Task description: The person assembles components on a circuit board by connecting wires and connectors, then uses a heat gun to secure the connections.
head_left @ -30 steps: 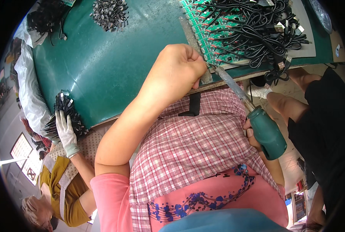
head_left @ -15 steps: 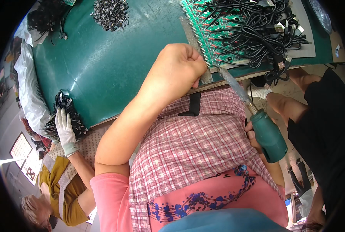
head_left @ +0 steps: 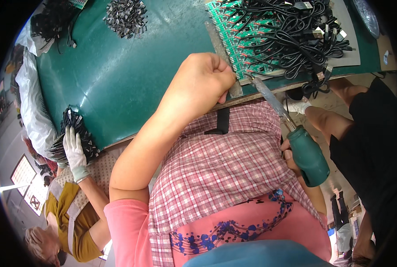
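Observation:
My left hand [head_left: 203,82] is closed, fingertips pinched at the near end of a row of green circuit boards [head_left: 239,52]. What it pinches is hidden behind my fingers. My right hand [head_left: 289,155], partly covered, grips a soldering iron [head_left: 308,153] with a thick green handle and a wrapped grey shaft. The iron slants up and left, its tip close to the nearest board's corner, just right of my left fingers. Whether the tip touches cannot be made out. Black USB cables [head_left: 298,40] with red wire ends lie across the boards.
A flat grey strip [head_left: 217,41] lies along the boards' left side. On the green table [head_left: 105,80] sits a heap of small metal parts [head_left: 126,18]. A co-worker's gloved hand [head_left: 75,151] rests on a cable bundle [head_left: 74,120] at left. Another person [head_left: 367,133] is at right.
Both my hands and the soldering iron keep nearly the same place at the board's corner. The whole view has shifted slightly. A distant person at lower right has moved.

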The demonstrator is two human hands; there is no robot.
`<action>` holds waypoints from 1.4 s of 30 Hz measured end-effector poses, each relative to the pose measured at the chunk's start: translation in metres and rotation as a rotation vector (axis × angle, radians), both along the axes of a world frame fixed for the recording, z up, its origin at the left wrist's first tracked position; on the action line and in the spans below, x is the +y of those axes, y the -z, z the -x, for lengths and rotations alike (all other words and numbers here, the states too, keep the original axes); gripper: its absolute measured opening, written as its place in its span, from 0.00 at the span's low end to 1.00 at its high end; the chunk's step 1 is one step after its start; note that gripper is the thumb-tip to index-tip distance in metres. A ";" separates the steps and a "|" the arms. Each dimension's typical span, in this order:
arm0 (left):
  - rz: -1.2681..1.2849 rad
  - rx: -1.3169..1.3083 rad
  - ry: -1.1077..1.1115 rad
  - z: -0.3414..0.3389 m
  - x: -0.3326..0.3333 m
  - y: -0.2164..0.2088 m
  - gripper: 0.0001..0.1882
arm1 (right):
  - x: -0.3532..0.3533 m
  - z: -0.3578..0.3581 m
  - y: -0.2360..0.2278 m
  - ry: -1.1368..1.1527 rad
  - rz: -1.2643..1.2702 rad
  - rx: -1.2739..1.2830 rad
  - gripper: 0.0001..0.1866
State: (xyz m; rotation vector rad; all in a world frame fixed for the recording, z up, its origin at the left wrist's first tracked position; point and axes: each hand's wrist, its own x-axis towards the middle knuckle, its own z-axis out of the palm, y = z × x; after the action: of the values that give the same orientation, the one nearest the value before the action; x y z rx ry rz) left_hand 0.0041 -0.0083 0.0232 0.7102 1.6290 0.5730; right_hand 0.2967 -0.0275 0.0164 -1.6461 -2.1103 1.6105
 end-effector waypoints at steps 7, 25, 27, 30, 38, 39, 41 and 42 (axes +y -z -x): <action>0.017 -0.024 -0.032 0.000 0.002 0.001 0.08 | 0.003 0.007 0.002 0.089 0.222 0.085 0.14; -0.078 -0.099 -0.064 0.004 -0.018 0.009 0.10 | 0.100 0.003 -0.025 0.578 -0.376 0.550 0.07; -0.106 -0.133 -0.075 0.008 -0.018 0.009 0.10 | 0.117 0.006 -0.022 0.634 -0.518 0.604 0.06; -0.102 -0.157 -0.079 0.013 -0.016 0.009 0.10 | 0.159 0.007 -0.016 0.675 -0.706 0.496 0.06; -0.170 -0.122 -0.162 0.031 -0.013 0.010 0.10 | 0.216 0.006 -0.012 0.663 -0.821 0.273 0.10; -0.175 -0.111 -0.166 0.033 -0.011 0.006 0.11 | 0.219 0.006 -0.010 0.717 -0.748 0.312 0.09; -0.163 -0.095 -0.184 0.032 -0.010 0.001 0.10 | 0.215 0.011 -0.004 0.810 -0.714 0.461 0.08; -0.156 -0.083 -0.193 0.032 -0.009 0.000 0.10 | 0.217 0.012 -0.004 0.780 -0.775 0.510 0.07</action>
State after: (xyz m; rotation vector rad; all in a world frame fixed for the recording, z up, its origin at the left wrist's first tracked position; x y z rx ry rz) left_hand -0.0279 -0.0171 0.0232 0.6377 1.5975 0.8659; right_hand 0.2846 0.1897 0.0205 -1.3105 -1.2965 0.7123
